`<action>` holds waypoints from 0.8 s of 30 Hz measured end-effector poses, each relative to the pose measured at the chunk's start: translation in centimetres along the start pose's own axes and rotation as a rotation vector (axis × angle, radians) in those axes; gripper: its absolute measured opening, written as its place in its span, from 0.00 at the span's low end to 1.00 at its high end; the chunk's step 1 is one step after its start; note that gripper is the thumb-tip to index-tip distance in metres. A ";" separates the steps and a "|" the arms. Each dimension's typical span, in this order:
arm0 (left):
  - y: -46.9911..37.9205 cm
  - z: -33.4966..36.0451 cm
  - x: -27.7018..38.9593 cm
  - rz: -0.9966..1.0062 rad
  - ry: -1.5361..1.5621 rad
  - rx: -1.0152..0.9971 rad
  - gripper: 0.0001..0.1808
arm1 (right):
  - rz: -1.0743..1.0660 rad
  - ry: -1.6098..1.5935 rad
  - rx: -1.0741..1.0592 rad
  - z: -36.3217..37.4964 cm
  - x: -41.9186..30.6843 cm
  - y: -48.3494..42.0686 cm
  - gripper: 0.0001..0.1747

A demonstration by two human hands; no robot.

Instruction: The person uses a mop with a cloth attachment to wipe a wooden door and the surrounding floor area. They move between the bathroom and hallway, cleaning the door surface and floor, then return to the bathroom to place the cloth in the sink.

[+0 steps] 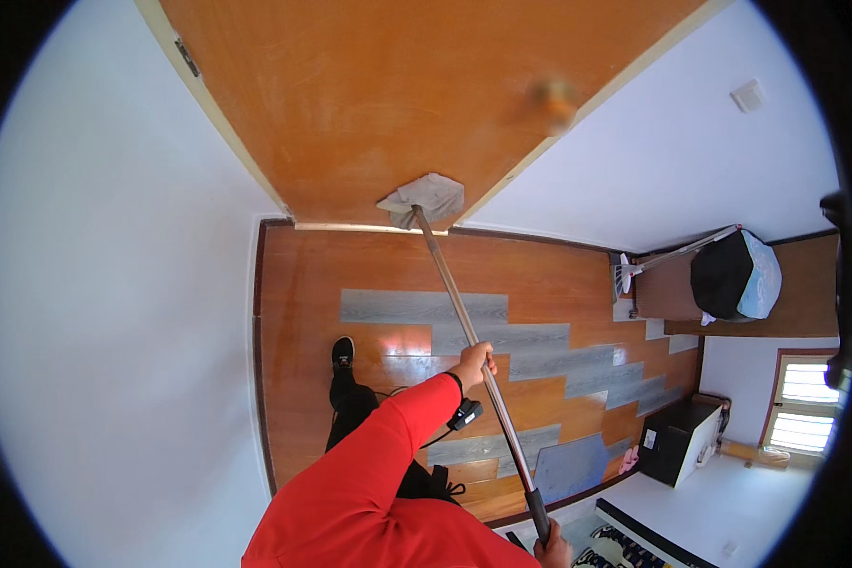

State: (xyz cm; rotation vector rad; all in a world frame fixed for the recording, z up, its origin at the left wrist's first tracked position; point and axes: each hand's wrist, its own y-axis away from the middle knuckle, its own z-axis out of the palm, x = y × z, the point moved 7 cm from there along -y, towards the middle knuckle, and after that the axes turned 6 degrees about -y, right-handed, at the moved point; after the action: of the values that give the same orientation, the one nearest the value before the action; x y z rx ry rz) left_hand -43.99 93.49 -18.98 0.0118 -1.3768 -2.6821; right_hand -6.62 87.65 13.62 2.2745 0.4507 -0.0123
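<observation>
My left hand (474,366) is closed around the middle of a metal mop pole (457,305). Lower in the view, my right hand (554,547) grips the dark handle sleeve at the pole's near end. At the far end, the grey cloth mop head (429,199) lies against the bottom part of an orange-brown wooden door (369,106), just above its pale threshold. The pole slants from lower right to upper centre, over the floor of wood and grey planks (397,263).
White walls flank the door. A broom and dustpan (621,278) stand by the right wall, beside a brown cabinet (802,284) bearing a black and blue bag (735,277). A blue-grey mat (571,467), pink slippers (629,459) and a black cabinet (671,437) are at lower right.
</observation>
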 end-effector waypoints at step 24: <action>4.1 -18.5 21.5 0.181 0.175 0.292 0.11 | -0.350 0.423 0.254 2.4 -19.2 -7.6 0.33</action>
State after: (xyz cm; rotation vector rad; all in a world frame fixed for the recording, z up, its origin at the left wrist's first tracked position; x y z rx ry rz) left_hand -63.65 73.66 -25.44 0.1387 -1.6125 -2.2572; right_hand -26.69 84.55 9.43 2.4155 1.1202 0.2511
